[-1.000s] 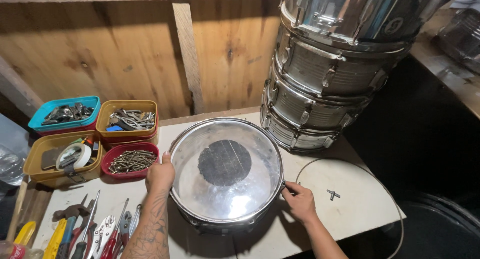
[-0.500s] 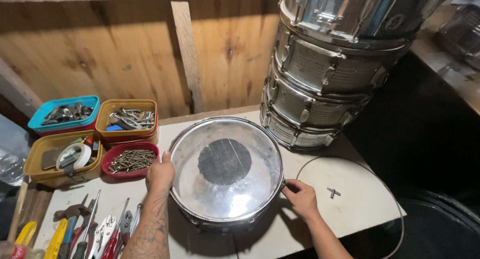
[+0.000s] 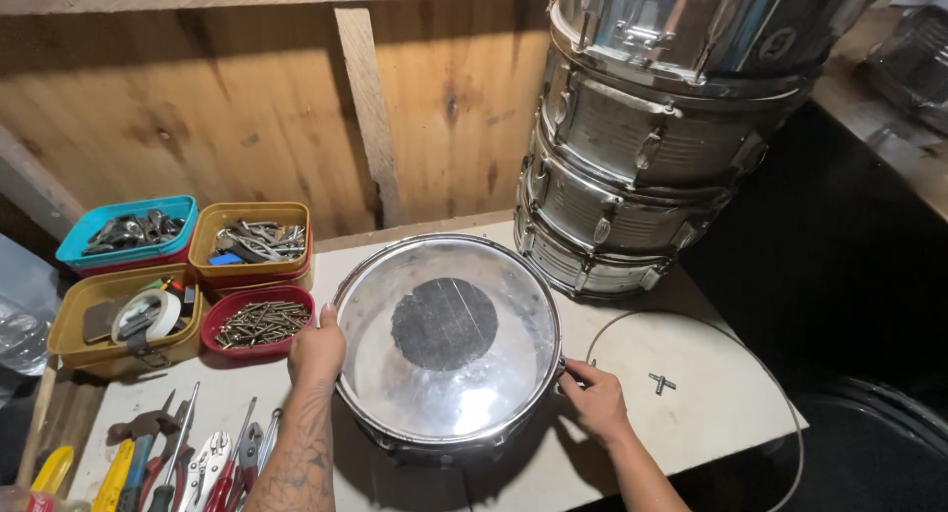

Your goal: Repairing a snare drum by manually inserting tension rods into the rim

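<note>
Rough plywood wall (image 3: 197,107) across the far side, warm brown, with one upright wooden stud (image 3: 370,117) near the middle. Pale, scuffed surface (image 3: 691,393) in front. Deep shadow off to the right; dark floor (image 3: 849,275) below. Light falling from above.

A pale workbench top (image 3: 711,393) carries a chrome snare drum (image 3: 449,349), a stack of drum shells (image 3: 632,176), four plastic trays (image 3: 252,240) of hardware, a small drum key (image 3: 662,383) and hand tools (image 3: 188,463) along its left front edge.
</note>
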